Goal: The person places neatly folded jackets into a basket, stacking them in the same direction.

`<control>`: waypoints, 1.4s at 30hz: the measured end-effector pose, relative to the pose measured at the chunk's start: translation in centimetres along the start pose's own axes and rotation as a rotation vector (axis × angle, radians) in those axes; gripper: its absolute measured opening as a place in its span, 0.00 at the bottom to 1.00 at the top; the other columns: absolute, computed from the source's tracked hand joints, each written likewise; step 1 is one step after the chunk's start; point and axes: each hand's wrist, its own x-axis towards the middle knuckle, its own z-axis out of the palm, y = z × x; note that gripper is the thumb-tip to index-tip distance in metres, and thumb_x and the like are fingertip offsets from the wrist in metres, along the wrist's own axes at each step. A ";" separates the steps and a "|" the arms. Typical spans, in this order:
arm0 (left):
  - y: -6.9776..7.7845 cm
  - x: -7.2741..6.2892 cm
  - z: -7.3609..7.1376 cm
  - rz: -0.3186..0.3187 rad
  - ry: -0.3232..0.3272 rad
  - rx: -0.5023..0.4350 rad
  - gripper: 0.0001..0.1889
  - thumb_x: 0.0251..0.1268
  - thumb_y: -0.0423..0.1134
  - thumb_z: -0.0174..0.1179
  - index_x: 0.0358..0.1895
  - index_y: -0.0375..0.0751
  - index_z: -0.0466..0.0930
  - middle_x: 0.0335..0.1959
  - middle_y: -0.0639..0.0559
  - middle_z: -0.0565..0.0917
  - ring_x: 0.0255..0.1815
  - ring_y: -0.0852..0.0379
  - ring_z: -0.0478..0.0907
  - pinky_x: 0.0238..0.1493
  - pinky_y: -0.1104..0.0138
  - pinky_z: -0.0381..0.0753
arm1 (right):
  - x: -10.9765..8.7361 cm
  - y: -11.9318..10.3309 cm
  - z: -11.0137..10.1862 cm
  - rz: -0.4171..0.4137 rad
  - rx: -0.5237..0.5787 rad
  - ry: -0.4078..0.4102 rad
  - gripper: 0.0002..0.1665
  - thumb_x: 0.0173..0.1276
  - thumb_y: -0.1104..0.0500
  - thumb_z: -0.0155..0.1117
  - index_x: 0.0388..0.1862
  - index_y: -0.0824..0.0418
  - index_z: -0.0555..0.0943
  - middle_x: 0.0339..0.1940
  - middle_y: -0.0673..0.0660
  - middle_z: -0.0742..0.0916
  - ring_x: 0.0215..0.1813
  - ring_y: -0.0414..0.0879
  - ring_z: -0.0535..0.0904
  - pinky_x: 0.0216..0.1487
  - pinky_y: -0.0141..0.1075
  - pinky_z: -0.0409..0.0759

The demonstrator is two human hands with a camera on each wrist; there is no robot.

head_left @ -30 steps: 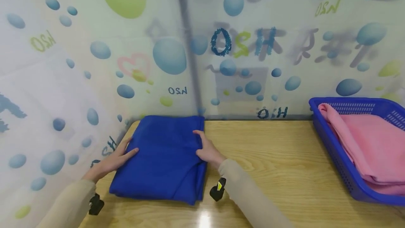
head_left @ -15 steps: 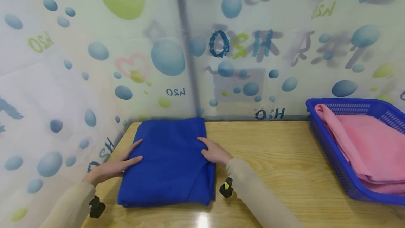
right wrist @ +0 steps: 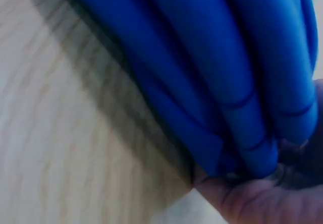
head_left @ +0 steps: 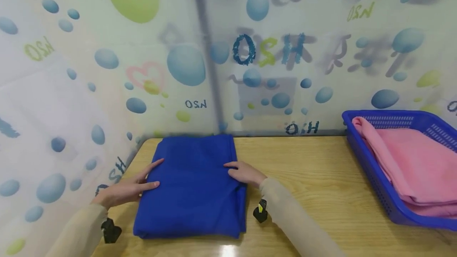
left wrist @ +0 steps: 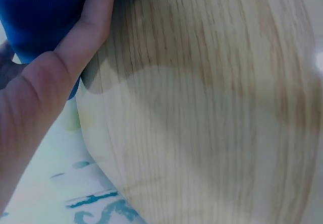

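Observation:
A thick, folded blue cloth [head_left: 192, 189] lies on the wooden table at the left, several layers showing along its right side. My left hand [head_left: 126, 188] is at the cloth's left edge, with thumb and forefinger spread and resting on it; the other fingers are mostly hidden. At the opposite edge, my right hand [head_left: 246, 173] holds the side of the cloth. In the right wrist view its thumb [right wrist: 257, 199] sits against the ends of the stacked blue folds [right wrist: 237, 113]. The left wrist view shows the left thumb [left wrist: 75, 42] lying straight along the blue cloth [left wrist: 40, 17].
A blue plastic basket [head_left: 367, 177] with perforated sides stands at the right, holding a folded pink cloth [head_left: 417, 162]. Behind and to the left of the table [head_left: 303, 169] hangs a pale curtain [head_left: 232, 90] with bubble prints. Black wrist devices sit on both sleeves.
The blue cloth has shifted right and slightly toward me, with both hands moving along with it. The right fingers have drawn a little nearer to me. The head view has turned slightly right.

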 end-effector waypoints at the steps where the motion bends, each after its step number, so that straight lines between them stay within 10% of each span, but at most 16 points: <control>1: 0.1 0.1 0.1 -0.004 -0.006 -0.005 0.39 0.79 0.42 0.45 0.77 0.65 0.26 0.74 0.32 0.27 0.69 0.36 0.59 0.57 0.44 0.71 | -0.1 0.0 -0.1 0.016 0.001 0.001 0.26 0.72 0.63 0.46 0.68 0.63 0.72 0.69 0.66 0.70 0.72 0.60 0.60 0.67 0.51 0.61; 21: 0.7 1.8 1.7 0.064 0.057 0.064 0.37 0.77 0.42 0.48 0.78 0.58 0.33 0.75 0.35 0.31 0.69 0.33 0.57 0.54 0.47 0.74 | -1.7 1.7 -2.5 -0.187 -0.069 0.067 0.35 0.69 0.65 0.47 0.76 0.57 0.61 0.72 0.64 0.65 0.69 0.57 0.62 0.63 0.50 0.62; 42: 5.2 5.1 5.6 0.230 0.151 0.190 0.37 0.72 0.44 0.57 0.76 0.66 0.47 0.77 0.39 0.40 0.70 0.31 0.54 0.55 0.48 0.74 | -5.7 2.5 -7.8 -0.217 -0.071 0.149 0.33 0.67 0.57 0.58 0.72 0.56 0.68 0.72 0.63 0.66 0.71 0.61 0.61 0.66 0.56 0.61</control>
